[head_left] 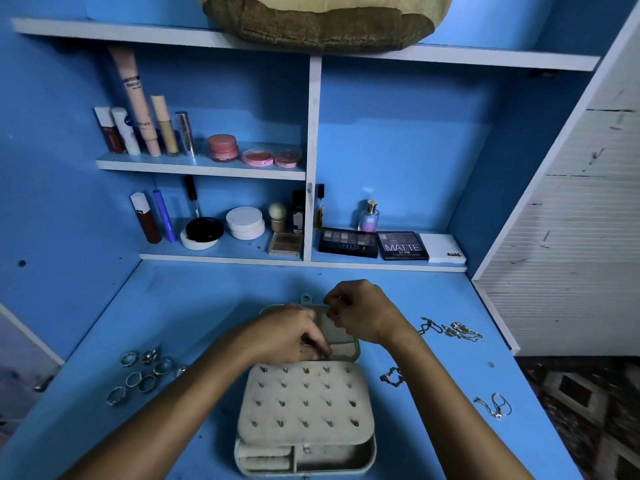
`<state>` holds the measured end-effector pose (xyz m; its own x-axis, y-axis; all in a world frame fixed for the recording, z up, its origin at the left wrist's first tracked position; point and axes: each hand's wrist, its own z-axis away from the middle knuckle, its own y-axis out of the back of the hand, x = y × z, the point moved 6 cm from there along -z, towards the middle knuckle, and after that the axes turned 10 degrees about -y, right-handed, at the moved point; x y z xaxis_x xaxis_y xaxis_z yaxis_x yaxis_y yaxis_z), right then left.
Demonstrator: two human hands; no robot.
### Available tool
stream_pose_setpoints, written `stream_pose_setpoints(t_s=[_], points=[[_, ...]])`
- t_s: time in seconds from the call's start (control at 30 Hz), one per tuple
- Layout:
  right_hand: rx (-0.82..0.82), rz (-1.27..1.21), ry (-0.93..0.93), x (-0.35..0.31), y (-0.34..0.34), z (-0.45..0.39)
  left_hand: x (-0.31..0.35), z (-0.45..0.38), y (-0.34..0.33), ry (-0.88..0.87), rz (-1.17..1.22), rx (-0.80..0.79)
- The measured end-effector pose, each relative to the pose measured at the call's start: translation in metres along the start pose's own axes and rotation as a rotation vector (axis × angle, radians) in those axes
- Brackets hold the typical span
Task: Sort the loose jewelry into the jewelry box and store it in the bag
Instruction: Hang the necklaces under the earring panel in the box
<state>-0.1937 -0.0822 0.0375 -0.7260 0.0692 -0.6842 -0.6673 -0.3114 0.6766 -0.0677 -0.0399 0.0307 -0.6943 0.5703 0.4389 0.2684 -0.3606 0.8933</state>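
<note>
Open box [304, 410] on bench [450, 375], rings [142, 374] left, chains [450, 329] right. Left hand [287, 336] pinches something small over lid; right hand [360, 313] fingers curled, contents unclear.

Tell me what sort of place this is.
Most likely a home dressing or vanity nook: blue shelves lined with cosmetics, eyeshadow palettes and a perfume bottle, with a jewelry box open on the counter among loose rings.
</note>
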Motion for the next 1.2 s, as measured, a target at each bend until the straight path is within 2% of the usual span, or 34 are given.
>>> stream_pose_setpoints(t_s=[0.2, 0.37, 0.53, 0.73, 0.87, 0.97, 1.2], points=[[0.009, 0.023, 0.021, 0.004, -0.001, 0.003, 0.001, 0.001, 0.009, -0.067, -0.038, 0.162], [-0.034, 0.063, 0.043, 0.003, -0.003, 0.008, -0.016, 0.005, 0.021, 0.007, -0.012, 0.316], [-0.134, 0.249, 0.075, -0.001, -0.011, 0.015, -0.031, 0.010, 0.019, 0.072, -0.024, 0.296], [-0.180, 0.315, 0.067, -0.004, -0.018, 0.018, -0.037, 0.016, 0.024, 0.092, -0.012, 0.317], [-0.192, 0.301, 0.058, -0.001, -0.021, 0.017, -0.040, 0.023, 0.025, 0.121, 0.117, 0.168], [-0.187, 0.302, 0.071, -0.002, -0.022, 0.018, -0.042, 0.025, 0.019, 0.148, 0.063, 0.076], [-0.207, 0.321, 0.101, -0.003, -0.023, 0.021, -0.037, 0.021, 0.019, 0.126, -0.005, 0.136]])
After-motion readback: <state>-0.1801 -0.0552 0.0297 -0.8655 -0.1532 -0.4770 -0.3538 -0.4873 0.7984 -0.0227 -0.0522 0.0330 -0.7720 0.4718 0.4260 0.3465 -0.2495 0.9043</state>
